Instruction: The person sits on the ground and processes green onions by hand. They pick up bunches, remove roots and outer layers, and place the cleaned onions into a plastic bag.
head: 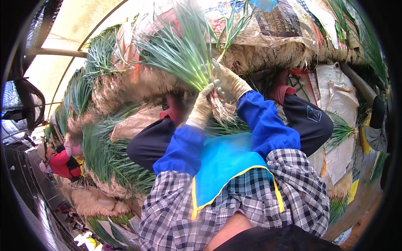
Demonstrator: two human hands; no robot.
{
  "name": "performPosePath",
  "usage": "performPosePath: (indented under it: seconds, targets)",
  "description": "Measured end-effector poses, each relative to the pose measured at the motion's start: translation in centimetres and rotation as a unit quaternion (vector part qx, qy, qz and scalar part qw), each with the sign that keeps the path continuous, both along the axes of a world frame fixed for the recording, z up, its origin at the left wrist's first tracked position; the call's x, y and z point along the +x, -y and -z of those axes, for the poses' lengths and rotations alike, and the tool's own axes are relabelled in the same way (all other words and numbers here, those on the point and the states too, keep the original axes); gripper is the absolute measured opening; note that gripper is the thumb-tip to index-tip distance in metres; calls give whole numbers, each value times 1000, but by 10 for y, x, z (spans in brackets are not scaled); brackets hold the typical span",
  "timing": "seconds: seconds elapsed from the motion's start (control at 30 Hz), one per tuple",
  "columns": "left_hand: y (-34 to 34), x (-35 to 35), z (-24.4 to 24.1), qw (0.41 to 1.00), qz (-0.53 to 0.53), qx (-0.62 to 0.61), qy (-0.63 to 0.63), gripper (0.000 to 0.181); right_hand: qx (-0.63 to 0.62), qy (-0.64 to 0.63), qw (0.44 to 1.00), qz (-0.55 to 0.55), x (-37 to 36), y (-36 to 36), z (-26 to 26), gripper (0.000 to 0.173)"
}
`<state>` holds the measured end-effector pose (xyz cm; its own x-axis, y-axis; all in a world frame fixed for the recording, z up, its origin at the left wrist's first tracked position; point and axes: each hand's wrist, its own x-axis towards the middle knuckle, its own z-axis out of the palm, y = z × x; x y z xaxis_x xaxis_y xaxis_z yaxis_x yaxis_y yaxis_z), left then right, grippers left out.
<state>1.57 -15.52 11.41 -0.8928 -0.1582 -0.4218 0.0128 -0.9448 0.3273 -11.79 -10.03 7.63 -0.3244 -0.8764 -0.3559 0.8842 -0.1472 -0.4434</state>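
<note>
A bunch of green onions with long leaves (185, 53) stands up between my gloved hands, its pale roots hanging down towards my lap. My left hand (202, 105), in a cream glove with grey fingertips, is closed around the lower stems just above the roots. Behind the bunch, my right hand (224, 77), gloved alike, touches the stems; its fingers are partly hidden. A separate leafy onion stalk (230, 31) rises above the right hand, and whether that hand grips it is unclear. A blue apron (226, 166) covers my lap.
Stacked onions with matted roots (267, 59) lie ahead under a printed woven sack (238, 25). More green onions (110, 157) are heaped at the left, near a person in red (62, 163). A whitish sack (336, 91) lies at the right.
</note>
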Motion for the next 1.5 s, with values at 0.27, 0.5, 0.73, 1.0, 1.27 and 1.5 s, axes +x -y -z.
performPosePath:
  seconds: [0.27,0.5,0.73,1.0,1.27,1.5]
  targets:
    - [-1,7,37,997,-20,-76,10,29,-35,59,998,15,6,-10,-18,39]
    - [-5,-1,16,999,27,-39,26,19,27,150,969,193,15,10,0,20]
    - [-15,-23,22,973,-106,-94,182,8,213,-269,881,325,26,11,-6,14]
    - [40,37,-68,990,65,-103,64,28,167,-173,958,-154,-24,-77,-14,24]
    - [95,-2,-60,984,45,-170,4,20,368,-723,481,-333,-58,-80,-55,48]
    - [49,-91,12,937,12,-310,159,14,487,-594,636,-67,-139,45,-3,33]
